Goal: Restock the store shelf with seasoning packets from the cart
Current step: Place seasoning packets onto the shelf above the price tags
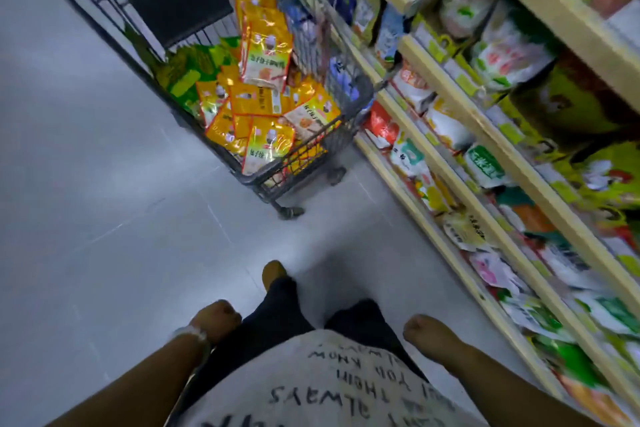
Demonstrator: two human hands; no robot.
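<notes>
Hanging near the body, the left hand (218,321) and right hand (424,331) are loosely curled and hold nothing. Packets (266,94) fill the cart (311,163) far ahead, just left of the shelf (460,114).

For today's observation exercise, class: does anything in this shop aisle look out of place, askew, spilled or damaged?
Nothing is spilled on the floor or visibly damaged. The orange seasoning packets lie jumbled at all angles in the cart, a few propped upright, rather than stacked. Bags on the lowest shelf lean unevenly, though blur hides detail. Both hands hold nothing.
</notes>
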